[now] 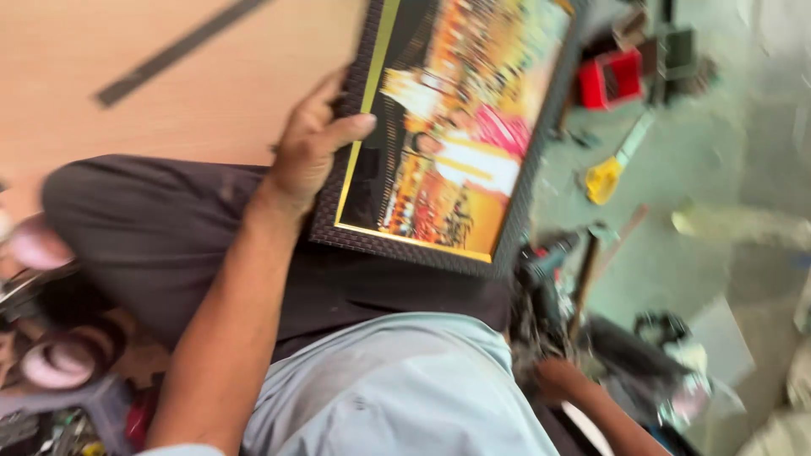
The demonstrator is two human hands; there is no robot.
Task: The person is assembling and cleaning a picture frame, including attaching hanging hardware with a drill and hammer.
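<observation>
A framed picture (456, 127) with a dark woven frame, a gold inner border and an orange and yellow image rests tilted on my lap. My left hand (312, 148) grips its left edge, thumb on the front of the frame. My right hand (557, 380) is low at the right, down among dark tools on the floor. Blur hides whether its fingers hold anything. My dark trousers (160, 228) and pale shirt (397, 388) fill the middle of the view.
A light wooden board (127, 93) with a dark strip (169, 55) lies at the upper left. Tape rolls (59, 359) sit at the lower left. On the grey floor to the right are a red box (610, 78), a yellow-handled tool (604, 177) and a dark power tool (545, 262).
</observation>
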